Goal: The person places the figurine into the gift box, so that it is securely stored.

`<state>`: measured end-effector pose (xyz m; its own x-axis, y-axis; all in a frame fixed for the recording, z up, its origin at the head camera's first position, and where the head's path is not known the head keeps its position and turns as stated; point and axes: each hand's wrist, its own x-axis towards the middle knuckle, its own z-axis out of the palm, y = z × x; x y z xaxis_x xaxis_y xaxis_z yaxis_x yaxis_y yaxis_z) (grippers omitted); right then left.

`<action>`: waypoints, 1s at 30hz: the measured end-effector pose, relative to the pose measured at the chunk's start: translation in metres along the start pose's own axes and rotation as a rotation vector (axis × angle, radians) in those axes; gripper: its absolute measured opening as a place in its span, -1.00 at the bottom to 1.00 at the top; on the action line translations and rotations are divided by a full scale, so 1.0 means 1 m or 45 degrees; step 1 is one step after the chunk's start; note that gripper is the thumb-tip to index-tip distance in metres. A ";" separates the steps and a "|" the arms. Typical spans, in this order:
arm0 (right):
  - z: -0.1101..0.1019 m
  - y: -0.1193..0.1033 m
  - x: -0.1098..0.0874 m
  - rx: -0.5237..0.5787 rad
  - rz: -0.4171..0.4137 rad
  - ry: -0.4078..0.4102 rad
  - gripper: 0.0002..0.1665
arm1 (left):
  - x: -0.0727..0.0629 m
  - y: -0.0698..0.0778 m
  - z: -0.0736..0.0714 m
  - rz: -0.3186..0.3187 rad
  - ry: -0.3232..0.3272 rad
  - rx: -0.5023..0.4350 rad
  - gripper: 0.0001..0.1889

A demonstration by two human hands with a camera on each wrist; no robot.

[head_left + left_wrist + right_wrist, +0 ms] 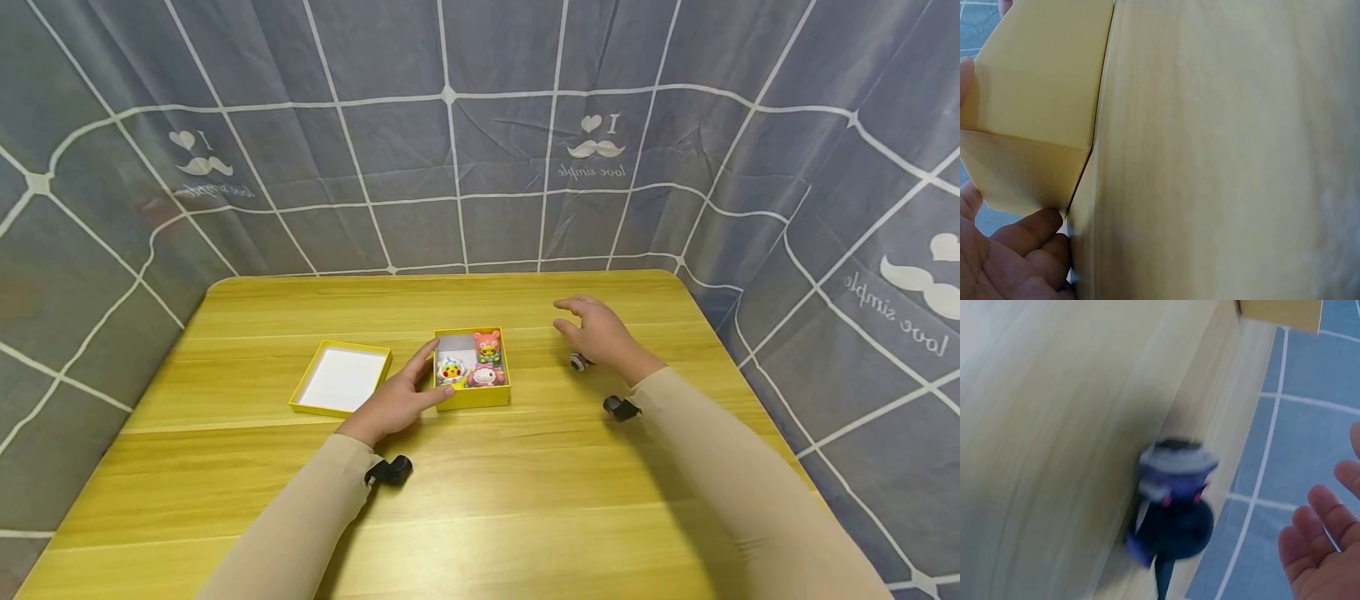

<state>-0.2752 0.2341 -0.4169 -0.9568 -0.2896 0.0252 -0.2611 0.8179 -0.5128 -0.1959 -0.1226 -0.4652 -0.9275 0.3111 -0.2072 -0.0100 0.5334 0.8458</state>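
A yellow open box [474,400] stands mid-table. Inside it are a pink-hooded figurine [488,347] at the back right, a yellow-faced figurine [452,370] at the front left and a pink-and-white figurine [486,377] at the front right. My left hand [401,400] rests against the box's near left corner, fingers along its left wall and thumb at the front rim. To the right, my right hand [603,337] hovers with loosely bent fingers, holding nothing. Beside and below it is a dark figurine [1175,506], blurred in the right wrist view and partly hidden in the head view.
The yellow box lid [341,379] lies with its white inside up, left of the box and close to my left forearm. Grey-blue curtains [510,150] with white lines hang behind and beside the wooden table [480,500].
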 end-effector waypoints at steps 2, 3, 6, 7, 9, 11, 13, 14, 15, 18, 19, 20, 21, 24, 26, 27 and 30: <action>-0.003 0.006 -0.002 -0.008 0.012 -0.009 -0.41 | 0.000 0.000 0.000 -0.002 0.000 -0.009 -0.02; -0.004 0.009 -0.003 -0.010 0.018 -0.015 -0.41 | 0.000 0.000 0.000 -0.005 0.001 -0.012 -0.02; -0.008 0.019 -0.005 -0.011 0.040 -0.028 -0.41 | 0.000 -0.001 0.000 0.001 0.000 -0.007 -0.02; -0.009 0.023 -0.006 -0.014 0.050 -0.030 -0.41 | 0.000 -0.001 0.000 -0.002 0.002 -0.007 -0.02; -0.012 0.029 -0.009 -0.015 0.062 -0.040 -0.42 | 0.000 -0.001 0.000 0.008 0.002 0.002 -0.02; -0.014 0.034 -0.011 -0.011 0.078 -0.052 -0.41 | 0.001 -0.001 0.000 0.003 0.003 -0.003 -0.02; -0.015 0.038 -0.013 -0.007 0.085 -0.066 -0.41 | 0.000 -0.001 0.000 -0.001 0.001 -0.007 -0.03; -0.016 0.040 -0.014 -0.005 0.089 -0.072 -0.41 | 0.000 -0.001 0.000 -0.001 -0.001 -0.009 -0.03; -0.017 0.042 -0.015 -0.002 0.092 -0.081 -0.41 | 0.000 0.000 0.000 -0.007 0.000 -0.012 -0.03; -0.018 0.047 -0.016 0.001 0.103 -0.104 -0.40 | 0.000 -0.001 0.000 -0.004 -0.005 -0.014 -0.03; -0.018 0.048 -0.016 -0.003 0.108 -0.113 -0.40 | 0.000 -0.001 0.000 0.000 -0.007 -0.016 -0.02; -0.018 0.050 -0.016 -0.008 0.115 -0.121 -0.40 | 0.000 -0.001 0.000 0.000 -0.007 -0.019 -0.02; -0.018 0.051 -0.016 -0.013 0.120 -0.131 -0.40 | 0.000 -0.001 0.000 0.003 -0.008 -0.021 -0.02; -0.018 0.054 -0.017 -0.039 0.130 -0.148 -0.39 | -0.001 -0.001 0.000 0.007 -0.011 -0.028 -0.02; -0.017 0.056 -0.017 -0.050 0.135 -0.153 -0.38 | -0.001 -0.001 0.000 0.006 -0.010 -0.029 -0.02; -0.016 0.057 -0.017 -0.052 0.137 -0.156 -0.38 | -0.001 -0.001 0.000 0.006 -0.009 -0.028 -0.02; -0.014 0.060 -0.018 -0.059 0.144 -0.165 -0.36 | -0.001 0.000 0.000 0.010 -0.009 -0.019 -0.02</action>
<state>-0.2753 0.2950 -0.4364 -0.9567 -0.2537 -0.1424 -0.1612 0.8699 -0.4662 -0.1954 -0.1231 -0.4651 -0.9248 0.3210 -0.2041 -0.0084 0.5193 0.8546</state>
